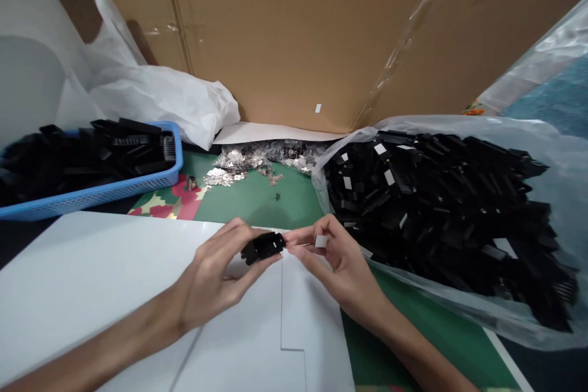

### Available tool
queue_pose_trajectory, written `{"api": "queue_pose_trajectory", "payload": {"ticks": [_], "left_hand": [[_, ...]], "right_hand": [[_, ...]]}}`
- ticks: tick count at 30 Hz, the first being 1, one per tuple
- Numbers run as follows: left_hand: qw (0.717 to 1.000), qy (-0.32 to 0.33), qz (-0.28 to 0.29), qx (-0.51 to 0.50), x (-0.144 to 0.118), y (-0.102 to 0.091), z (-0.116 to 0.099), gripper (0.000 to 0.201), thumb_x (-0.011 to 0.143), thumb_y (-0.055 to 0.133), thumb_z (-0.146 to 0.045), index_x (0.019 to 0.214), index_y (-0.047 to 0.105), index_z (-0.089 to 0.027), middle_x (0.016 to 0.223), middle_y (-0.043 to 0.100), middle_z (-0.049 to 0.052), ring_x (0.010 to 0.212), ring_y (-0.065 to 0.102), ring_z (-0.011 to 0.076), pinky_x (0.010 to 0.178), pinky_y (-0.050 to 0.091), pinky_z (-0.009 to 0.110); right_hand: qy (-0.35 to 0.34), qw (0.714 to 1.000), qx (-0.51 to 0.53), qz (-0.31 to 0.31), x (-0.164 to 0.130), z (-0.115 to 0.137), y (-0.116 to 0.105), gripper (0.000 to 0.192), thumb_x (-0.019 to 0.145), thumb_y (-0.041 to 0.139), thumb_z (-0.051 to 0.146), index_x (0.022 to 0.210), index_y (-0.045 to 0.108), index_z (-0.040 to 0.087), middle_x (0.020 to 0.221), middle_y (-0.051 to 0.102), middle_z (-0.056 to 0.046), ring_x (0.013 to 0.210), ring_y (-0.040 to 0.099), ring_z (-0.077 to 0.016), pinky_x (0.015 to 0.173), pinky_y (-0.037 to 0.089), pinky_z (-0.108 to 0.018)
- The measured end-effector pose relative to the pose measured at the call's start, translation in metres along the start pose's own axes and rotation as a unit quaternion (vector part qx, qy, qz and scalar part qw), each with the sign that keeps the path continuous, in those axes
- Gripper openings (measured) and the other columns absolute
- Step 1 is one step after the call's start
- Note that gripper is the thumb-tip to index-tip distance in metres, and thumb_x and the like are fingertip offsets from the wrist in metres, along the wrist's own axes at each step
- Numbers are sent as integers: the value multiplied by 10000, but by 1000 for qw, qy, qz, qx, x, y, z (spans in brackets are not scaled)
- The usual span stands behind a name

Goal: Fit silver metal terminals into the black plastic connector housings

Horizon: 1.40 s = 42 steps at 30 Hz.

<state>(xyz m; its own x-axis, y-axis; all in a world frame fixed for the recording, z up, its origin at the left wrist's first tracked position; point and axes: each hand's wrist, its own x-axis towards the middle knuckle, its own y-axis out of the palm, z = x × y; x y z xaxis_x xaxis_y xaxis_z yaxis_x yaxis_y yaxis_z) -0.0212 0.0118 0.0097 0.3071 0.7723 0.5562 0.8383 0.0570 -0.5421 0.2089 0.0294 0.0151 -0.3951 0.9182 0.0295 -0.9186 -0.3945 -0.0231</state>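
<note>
Fingers and thumb of my left hand [220,269] are wrapped round a small black plastic part [263,247], held above the white board [138,282]. My right hand [337,263] is closed in a pinch at the part's right end. Between its fingertips a thin sliver shows, too small to make out. A small white rectangular piece [320,241] lies against the curled fingers of that hand; whether it is stuck there or gripped I cannot tell.
A blue basket [92,196] of black parts stands at left, a clear plastic bag [459,303] full of black parts at right. Small metal pieces [225,176] lie on the green mat [294,202]. A cardboard box [275,30] and white plastic bag [160,95] are behind.
</note>
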Motion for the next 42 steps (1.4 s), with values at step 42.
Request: {"api": "queue_pose_trajectory", "payload": {"ticks": [42], "left_hand": [[978, -179, 74, 73, -2, -14, 45, 354, 931, 639, -571, 1084, 553, -265, 1024, 689, 64, 959, 667, 275, 839, 542, 377]], "right_hand": [[-307, 782, -416, -349, 11, 53, -86, 150, 959, 650, 245, 902, 511, 246, 1101, 726, -85, 1031, 700, -240, 921, 547, -381]]}}
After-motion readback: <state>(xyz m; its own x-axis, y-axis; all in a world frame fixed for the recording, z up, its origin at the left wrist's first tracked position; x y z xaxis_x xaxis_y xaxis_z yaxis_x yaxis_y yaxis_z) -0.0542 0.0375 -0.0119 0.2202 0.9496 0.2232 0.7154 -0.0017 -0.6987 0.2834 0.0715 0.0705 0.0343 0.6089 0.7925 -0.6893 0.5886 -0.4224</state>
